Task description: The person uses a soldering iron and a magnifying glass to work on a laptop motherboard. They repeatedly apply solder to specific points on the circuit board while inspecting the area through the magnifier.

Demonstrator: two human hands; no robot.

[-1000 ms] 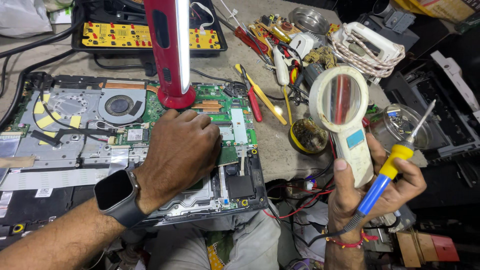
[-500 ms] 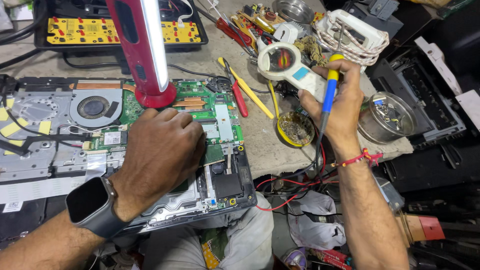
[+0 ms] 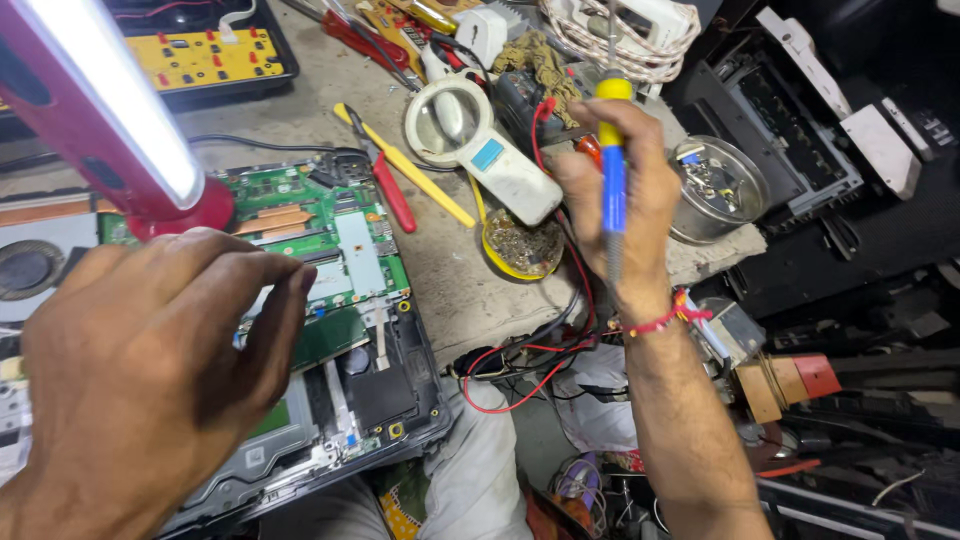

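Lifted off the magnifier (image 3: 470, 140) since before, right hand (image 3: 620, 195) grips the soldering iron (image 3: 612, 150) upright, tip up; left hand (image 3: 150, 360) spreads loosely over the laptop board (image 3: 330, 240).

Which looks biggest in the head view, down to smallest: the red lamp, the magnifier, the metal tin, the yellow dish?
1. Red lamp, though it sits nearest the camera.
2. Magnifier.
3. Metal tin.
4. Yellow dish, close to the tin, so that pair is unsure.
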